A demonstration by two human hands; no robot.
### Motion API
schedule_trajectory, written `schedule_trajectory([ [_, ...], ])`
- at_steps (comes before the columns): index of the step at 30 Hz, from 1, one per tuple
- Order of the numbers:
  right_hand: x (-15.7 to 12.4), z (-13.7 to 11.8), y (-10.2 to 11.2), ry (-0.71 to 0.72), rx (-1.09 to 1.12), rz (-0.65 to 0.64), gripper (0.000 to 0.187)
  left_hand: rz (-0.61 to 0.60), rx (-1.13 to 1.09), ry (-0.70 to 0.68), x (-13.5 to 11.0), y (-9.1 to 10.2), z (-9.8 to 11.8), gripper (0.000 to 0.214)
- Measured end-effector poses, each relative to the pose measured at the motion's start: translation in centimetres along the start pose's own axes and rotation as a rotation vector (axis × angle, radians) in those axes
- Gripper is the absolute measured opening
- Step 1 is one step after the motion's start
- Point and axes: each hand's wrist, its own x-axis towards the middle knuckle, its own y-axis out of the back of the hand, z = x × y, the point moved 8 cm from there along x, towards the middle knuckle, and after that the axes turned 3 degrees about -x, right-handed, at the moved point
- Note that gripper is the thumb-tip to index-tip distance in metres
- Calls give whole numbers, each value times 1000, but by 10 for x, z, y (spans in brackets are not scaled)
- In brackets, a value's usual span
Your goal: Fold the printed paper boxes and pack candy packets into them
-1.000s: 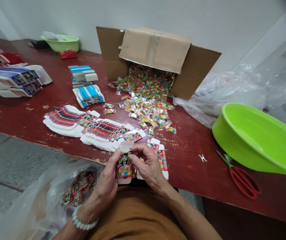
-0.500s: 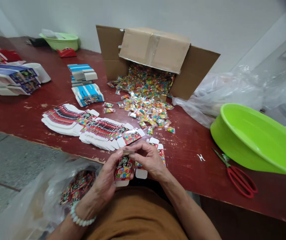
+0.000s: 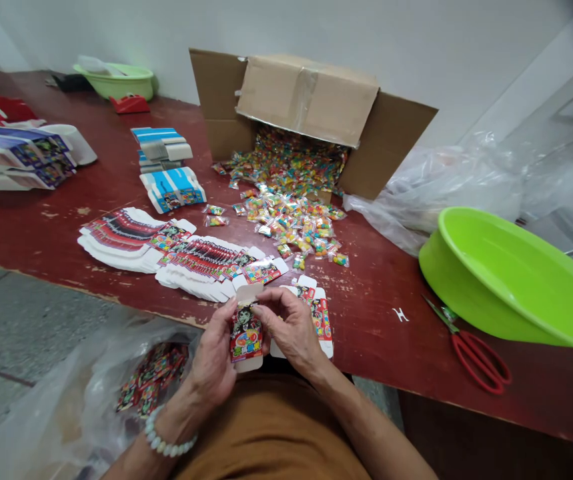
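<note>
Close to my body, my left hand point(image 3: 216, 357) grips the left edge of a small printed candy box point(image 3: 247, 333), red with a cartoon figure. Its white end flaps stick out at top and bottom. My right hand point(image 3: 291, 327) is closed on the box's upper right part, thumb on the front; its other fingertips are partly hidden behind. Flat printed cartons point(image 3: 322, 320) lie on the table just beyond my right hand. A fanned row of flattened cartons point(image 3: 201, 263) stretches to the left. Small candy packets point(image 3: 291, 220) are heaped farther back.
An open cardboard box point(image 3: 311, 93) on its side spills candy packets. Right are a green basin point(image 3: 506, 280) and red-handled scissors point(image 3: 476, 360). Blue carton stacks point(image 3: 173, 187) stand left. A plastic bag point(image 3: 86, 393) with printed boxes is below the table's front edge point(image 3: 91, 290).
The candy box's top flap, folded over between my fingers before, now stands up. My right hand has shifted slightly down the box's side. The view has moved slightly.
</note>
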Motion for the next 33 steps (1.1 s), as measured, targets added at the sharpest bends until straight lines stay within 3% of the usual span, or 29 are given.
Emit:
schedule_trajectory([
  [6,6,-10,2,-7,87,-13,29,27,-9,-23,0,5,-2,30],
  [10,7,-12,-2,-45,187,-77,50,20,-5,4,1,8,-3,40],
  [13,2,-9,-13,-107,197,-231,39,-47,50,15,-1,5,-4,51],
  [15,0,-9,-14,-105,176,-257,34,-76,69,20,-3,2,-4,53],
  [17,1,-17,-9,9,69,-219,26,-92,58,39,-4,0,-5,57],
  [21,-1,-51,-4,415,-285,-175,14,-99,52,50,-3,-3,-4,64],
  [23,-1,-57,-4,473,-349,-191,13,-86,81,23,-2,-2,-3,62],
  [29,8,-51,-3,335,-369,-250,7,-78,258,-44,1,6,-6,69],
  [33,13,-27,-2,37,-187,-238,17,-136,321,10,4,10,-13,65],
])
